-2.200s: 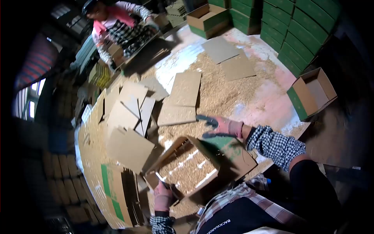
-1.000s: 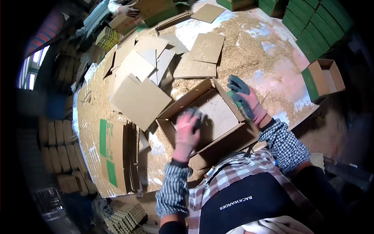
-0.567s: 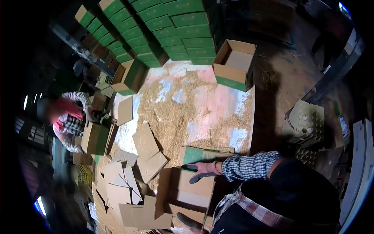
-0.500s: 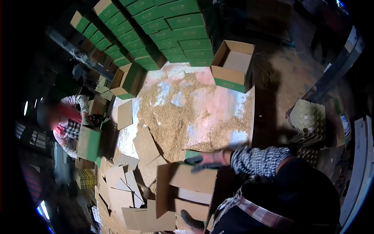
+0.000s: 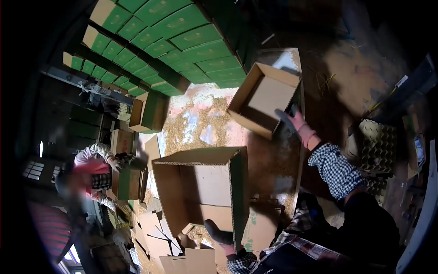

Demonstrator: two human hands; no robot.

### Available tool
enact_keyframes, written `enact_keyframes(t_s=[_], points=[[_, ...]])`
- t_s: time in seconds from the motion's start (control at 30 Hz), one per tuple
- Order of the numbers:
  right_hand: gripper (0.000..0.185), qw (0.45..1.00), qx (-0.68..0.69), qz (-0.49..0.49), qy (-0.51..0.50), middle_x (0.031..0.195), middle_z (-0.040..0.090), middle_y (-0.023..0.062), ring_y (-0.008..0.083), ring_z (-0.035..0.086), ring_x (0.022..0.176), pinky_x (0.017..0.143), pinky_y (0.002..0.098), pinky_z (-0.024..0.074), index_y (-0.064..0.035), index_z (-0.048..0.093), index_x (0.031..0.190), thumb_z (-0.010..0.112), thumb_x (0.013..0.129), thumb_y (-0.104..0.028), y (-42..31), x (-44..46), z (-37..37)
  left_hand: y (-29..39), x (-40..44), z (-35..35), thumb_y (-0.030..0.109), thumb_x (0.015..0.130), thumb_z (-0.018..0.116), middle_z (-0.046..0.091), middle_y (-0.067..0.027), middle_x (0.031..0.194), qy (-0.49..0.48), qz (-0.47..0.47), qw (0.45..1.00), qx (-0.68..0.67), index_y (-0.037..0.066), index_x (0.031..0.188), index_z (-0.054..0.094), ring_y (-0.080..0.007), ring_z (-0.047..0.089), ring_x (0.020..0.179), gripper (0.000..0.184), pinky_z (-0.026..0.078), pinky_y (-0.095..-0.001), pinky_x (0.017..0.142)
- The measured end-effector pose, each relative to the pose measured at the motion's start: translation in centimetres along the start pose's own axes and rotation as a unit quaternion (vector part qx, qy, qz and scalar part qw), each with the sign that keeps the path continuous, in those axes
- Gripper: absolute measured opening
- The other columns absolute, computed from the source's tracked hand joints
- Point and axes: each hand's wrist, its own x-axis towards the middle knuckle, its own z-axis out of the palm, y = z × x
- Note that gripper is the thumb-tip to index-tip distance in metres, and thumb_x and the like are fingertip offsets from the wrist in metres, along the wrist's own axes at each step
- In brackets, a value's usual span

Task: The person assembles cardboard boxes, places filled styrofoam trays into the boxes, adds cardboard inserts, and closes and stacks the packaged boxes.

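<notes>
My left hand (image 5: 221, 235), in a grey-and-pink glove, grips the lower edge of an open cardboard box (image 5: 205, 157) with a green outer side. The box is tilted, its opening towards me. Farther off, my right hand (image 5: 297, 125) is closed on the near side wall of a second open cardboard box (image 5: 260, 121), which stands tilted on the table. Part of the fingers is hidden at that wall. Bare cardboard shows inside the second box.
Stacked green boxes (image 5: 187, 39) fill the back. Another open box (image 5: 148, 112) stands at the table's left. Loose cardboard sheets (image 5: 198, 262) lie near me, wood shavings (image 5: 175, 121) beyond. A co-worker (image 5: 93, 171) handles a box at left. Egg trays (image 5: 378, 146) are stacked at right.
My right hand has left the near box and reached out to the far box, which has turned and come closer. The near box has tilted up in my left hand.
</notes>
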Motion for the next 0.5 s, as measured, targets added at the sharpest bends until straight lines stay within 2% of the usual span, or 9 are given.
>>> enact_keyframes(t_s=[0.07,0.1,0.13,0.17,0.23,0.27,0.33,0.43,0.5], points=[[0.046,0.936,0.329,0.122,-0.036,0.13,0.055,0.0163,0.0288,0.054,0.119,0.099,0.0446,0.044,-0.0084,0.047,0.137,0.058,0.096,-0.026,-4.0,2.3,-5.0,-0.5,1.6,1.5,0.035,0.101,0.047,0.036,-0.0114,0.148,0.029,0.04,0.993,0.108,0.004,0.146,0.032,-0.0209,0.033,0.137,0.057,0.026,-0.0383,0.115],[0.039,0.775,0.604,0.183,-0.026,0.124,0.059,0.0131,0.0252,0.059,0.11,0.095,0.0414,0.0474,-0.0082,0.051,0.134,0.048,0.101,-0.029,0.8,5.8,-4.6,-0.8,2.5,2.2,0.036,0.101,0.046,0.036,-0.0113,0.149,0.024,0.05,0.99,0.13,0.004,0.146,0.032,-0.0211,0.033,0.137,0.057,0.026,-0.0387,0.116],[0.039,0.711,0.649,0.269,-0.041,0.116,0.064,0.0086,0.0242,0.063,0.098,0.087,0.0367,0.051,-0.0082,0.055,0.129,0.039,0.103,-0.032,-8.1,5.7,-7.9,-1.0,3.7,2.8,0.037,0.101,0.046,0.035,-0.0112,0.149,-0.003,0.055,0.99,0.13,0.004,0.146,0.032,-0.0212,0.033,0.138,0.058,0.025,-0.0391,0.116],[0.038,0.791,0.538,0.255,-0.138,0.115,0.065,0.0079,0.0258,0.063,0.099,0.087,0.0373,0.0506,-0.0084,0.056,0.128,0.04,0.101,-0.031,-5.6,7.5,-6.3,-1.5,5.2,3.5,0.038,0.101,0.045,0.035,-0.0111,0.15,-0.034,0.05,0.991,0.119,0.004,0.146,0.033,-0.0214,0.033,0.138,0.058,0.025,-0.0395,0.116],[0.04,0.86,0.423,0.238,-0.155,0.115,0.065,0.008,0.0261,0.062,0.1,0.087,0.0377,0.0501,-0.0081,0.055,0.129,0.041,0.101,-0.032,-4.5,9.2,-4.3,-3.2,8.8,6.2,0.04,0.101,0.044,0.038,-0.0098,0.148,-0.081,-0.008,0.996,0.025,0.004,0.145,0.035,-0.0216,0.035,0.137,0.057,0.027,-0.04,0.115],[0.04,0.884,0.382,0.23,-0.143,0.115,0.064,0.008,0.0263,0.062,0.1,0.087,0.0379,0.0499,-0.008,0.055,0.13,0.041,0.101,-0.032,-4.1,9.8,-3.3,-5.5,12.1,5.2,0.039,0.101,0.045,0.041,-0.0093,0.147,-0.13,0.045,0.971,0.195,0.005,0.144,0.037,-0.0217,0.037,0.135,0.055,0.028,-0.0402,0.114],[0.042,0.918,0.311,0.214,-0.122,0.115,0.064,0.0081,0.0266,0.061,0.102,0.088,0.0383,0.0494,-0.0077,0.054,0.131,0.042,0.1,-0.034,-3.6,10.6,-1.6,-10.0,16.9,6.8,0.038,0.1,0.048,0.043,-0.0088,0.145,-0.115,0.031,0.959,0.257,0.005,0.142,0.04,-0.0221,0.039,0.134,0.054,0.03,-0.0407,0.113],[0.044,0.953,0.22,0.19,-0.088,0.115,0.063,0.0082,0.027,0.06,0.103,0.088,0.0388,0.0487,-0.0073,0.053,0.133,0.044,0.1,-0.035,-2.3,11.6,0.5,-13.9,19.5,14.1,0.036,0.097,0.055,0.045,-0.0085,0.143,-0.05,-0.119,0.98,0.152,0.005,0.141,0.042,-0.0227,0.043,0.131,0.055,0.034,-0.0398,0.11],[0.046,0.968,0.173,0.167,-0.067,0.116,0.063,0.0083,0.0273,0.059,0.104,0.089,0.0392,0.0482,-0.007,0.052,0.134,0.044,0.099,-0.037,-0.6,12.9,1.7,-13.3,20.5,15.9,0.042,0.091,0.062,0.049,-0.0064,0.138,-0.024,-0.16,0.967,0.197,0.015,0.14,0.04,-0.0212,0.05,0.118,0.06,0.044,-0.0427,0.094]])
